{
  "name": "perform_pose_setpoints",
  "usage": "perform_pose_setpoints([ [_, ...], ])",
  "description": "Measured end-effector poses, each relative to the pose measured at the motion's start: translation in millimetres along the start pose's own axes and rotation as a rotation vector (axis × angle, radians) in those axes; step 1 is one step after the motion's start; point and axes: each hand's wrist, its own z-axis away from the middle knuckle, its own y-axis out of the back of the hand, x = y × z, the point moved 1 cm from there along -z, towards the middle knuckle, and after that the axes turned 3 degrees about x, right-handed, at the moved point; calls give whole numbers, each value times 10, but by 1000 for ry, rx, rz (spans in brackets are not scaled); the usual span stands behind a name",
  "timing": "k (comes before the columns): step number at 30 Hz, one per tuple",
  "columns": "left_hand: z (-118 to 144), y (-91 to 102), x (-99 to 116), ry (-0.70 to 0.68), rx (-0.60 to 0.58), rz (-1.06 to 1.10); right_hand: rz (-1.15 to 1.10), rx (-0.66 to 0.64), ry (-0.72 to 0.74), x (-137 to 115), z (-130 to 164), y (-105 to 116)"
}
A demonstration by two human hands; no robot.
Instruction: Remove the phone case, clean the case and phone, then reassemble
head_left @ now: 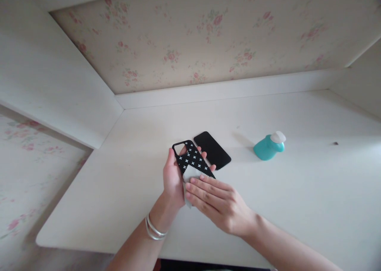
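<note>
A black phone case [193, 155] with white crosses and a camera cutout rests tilted in my left hand [173, 177], its fingers wrapped round the edges. Pressed flat on the case's lower part is a grey cloth [192, 171] with a zigzag edge. My right hand [220, 201] lies over that cloth with its fingers together, holding it against the case. The lower end of the case is hidden under the right hand. Just beyond the left fingertips, a black phone [212, 150] lies on the white desk [133, 175].
To the right stands a teal bottle [266, 148] with a white top [278, 136]. A small dark speck [335, 143] is farther right on the desk. White panels [59, 72] rise at the left and back, with flowered wallpaper [190, 40] behind.
</note>
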Motion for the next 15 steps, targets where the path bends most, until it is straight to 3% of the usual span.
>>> perform_pose_setpoints([
  [9,-27,30,116,-66,-35,32,-25,21,-105,197,102,76],
  [12,-10,15,129,-66,-21,21,-28,70,-141,204,98,76],
  [15,11,2,107,-90,-28,13,-32,38,-145,155,70,49],
])
